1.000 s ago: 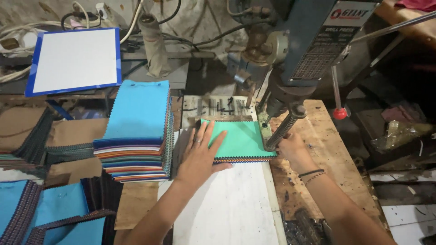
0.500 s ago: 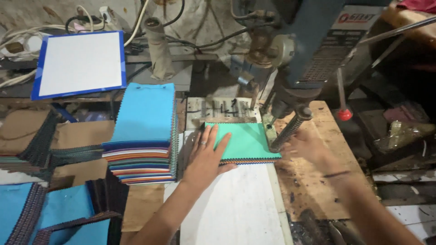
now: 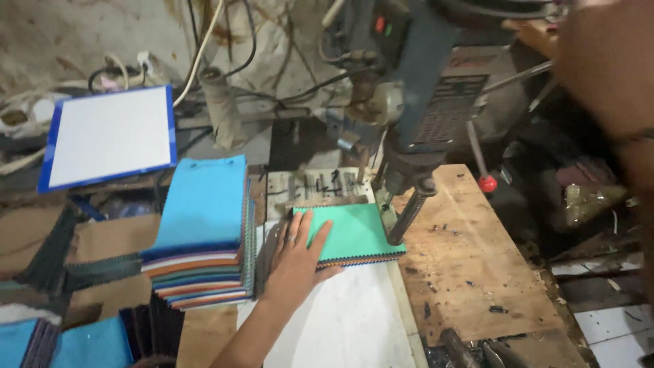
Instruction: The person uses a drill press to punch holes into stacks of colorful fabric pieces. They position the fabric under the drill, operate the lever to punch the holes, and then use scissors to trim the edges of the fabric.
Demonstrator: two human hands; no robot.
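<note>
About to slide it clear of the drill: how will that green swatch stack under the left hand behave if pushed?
The green swatch stack looks like thin fabric layers, so probably light and floppy at the edges. Loose layers may fan apart unless pressed flat, as the left hand does now. It lies flat on the white board, so it should slide, not roll.

The left hand is bare, with a thin ring on one finger; its forearm carries no sleeve. The right arm, blurred at the picture's upper right edge, is also sleeveless, with a dark band round the wrist.
</note>
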